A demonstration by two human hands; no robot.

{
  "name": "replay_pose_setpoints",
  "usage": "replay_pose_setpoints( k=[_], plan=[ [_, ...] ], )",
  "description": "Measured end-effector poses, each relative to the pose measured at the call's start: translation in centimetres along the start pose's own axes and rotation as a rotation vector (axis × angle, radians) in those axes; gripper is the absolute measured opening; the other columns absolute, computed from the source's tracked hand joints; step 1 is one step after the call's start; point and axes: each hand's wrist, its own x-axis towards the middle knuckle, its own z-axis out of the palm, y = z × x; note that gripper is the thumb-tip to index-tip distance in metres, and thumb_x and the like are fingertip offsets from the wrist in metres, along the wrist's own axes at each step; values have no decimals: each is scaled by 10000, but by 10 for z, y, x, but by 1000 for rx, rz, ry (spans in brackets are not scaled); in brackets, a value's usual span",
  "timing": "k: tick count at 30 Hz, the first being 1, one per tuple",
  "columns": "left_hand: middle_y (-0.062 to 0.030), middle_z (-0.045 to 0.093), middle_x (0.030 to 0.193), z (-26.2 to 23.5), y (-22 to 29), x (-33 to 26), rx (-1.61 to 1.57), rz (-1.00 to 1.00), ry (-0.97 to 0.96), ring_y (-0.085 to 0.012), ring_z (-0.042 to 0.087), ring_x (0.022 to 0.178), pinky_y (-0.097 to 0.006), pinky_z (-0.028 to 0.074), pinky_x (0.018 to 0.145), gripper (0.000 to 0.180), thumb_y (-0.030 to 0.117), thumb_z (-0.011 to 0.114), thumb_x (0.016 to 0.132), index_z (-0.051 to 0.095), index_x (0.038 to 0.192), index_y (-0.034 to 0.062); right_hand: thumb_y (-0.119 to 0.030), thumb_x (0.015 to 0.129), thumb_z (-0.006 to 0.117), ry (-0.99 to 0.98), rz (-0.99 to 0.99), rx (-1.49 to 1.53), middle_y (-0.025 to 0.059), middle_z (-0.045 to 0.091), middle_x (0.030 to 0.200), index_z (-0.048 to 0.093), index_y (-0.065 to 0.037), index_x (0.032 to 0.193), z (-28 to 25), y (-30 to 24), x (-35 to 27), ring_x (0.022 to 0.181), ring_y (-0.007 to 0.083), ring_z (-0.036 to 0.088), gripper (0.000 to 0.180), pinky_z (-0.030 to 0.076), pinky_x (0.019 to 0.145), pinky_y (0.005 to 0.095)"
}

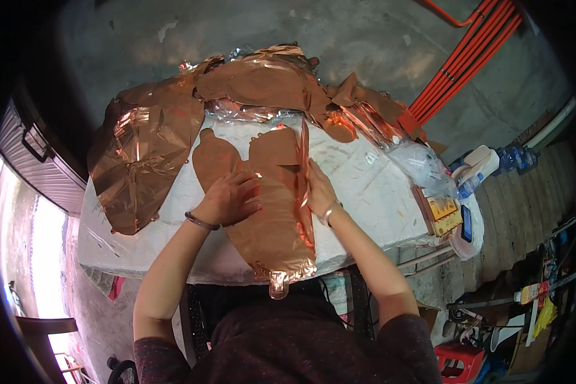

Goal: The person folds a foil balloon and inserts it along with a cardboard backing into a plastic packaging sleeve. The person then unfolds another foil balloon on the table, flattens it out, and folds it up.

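In front of me on the white-covered table lies a flat, uninflated copper-coloured foil balloon [272, 211]. Its right side is folded up into a narrow upright crease, and its clear-looking tail hangs past the table's near edge. My left hand [230, 197] rests on the foil left of centre, fingers spread and slightly bent. Along the creased right edge lies my right hand [322, 193], its fingers stretched out beside the fold and touching it. A bracelet circles each wrist.
Behind the balloon, more copper foil sheets [256, 83] are heaped along the table's far edge. Another large foil piece [144, 166] drapes at the left. To the right are a clear plastic bag [422, 168], a yellow box [443, 214] and a phone [466, 223]. Orange pipes [467, 57] run up the wall.
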Motion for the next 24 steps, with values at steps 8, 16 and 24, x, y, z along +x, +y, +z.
replay_pose_setpoints(
  k=[8, 16, 24],
  plan=[
    [-121, 552, 1240, -3, 4, -5, 15, -26, 0, -342, 545, 1112, -426, 474, 904, 531, 329, 732, 773, 579, 1234, 112, -403, 981, 374, -193, 0, -273, 205, 266, 1513, 336, -55, 1440, 14, -21, 29, 1406, 352, 243, 577, 229, 1130, 469],
    [-129, 550, 1239, -2, 3, 1, -22, -8, -8, -339, 543, 1115, -425, 474, 902, 536, 324, 730, 772, 577, 1233, 96, -400, 972, 402, -161, -55, -310, 225, 288, 1498, 356, -42, 1427, 13, -24, 23, 1400, 353, 258, 580, 247, 1120, 488],
    [-100, 571, 1196, 0, 0, -2, -3, -13, 27, -304, 555, 1087, -413, 466, 889, 505, 350, 715, 773, 589, 1195, 101, -379, 980, 406, -143, 61, -273, 265, 359, 1446, 385, 39, 1387, -32, -13, -59, 1363, 396, 318, 584, 248, 1119, 477]
  ],
)
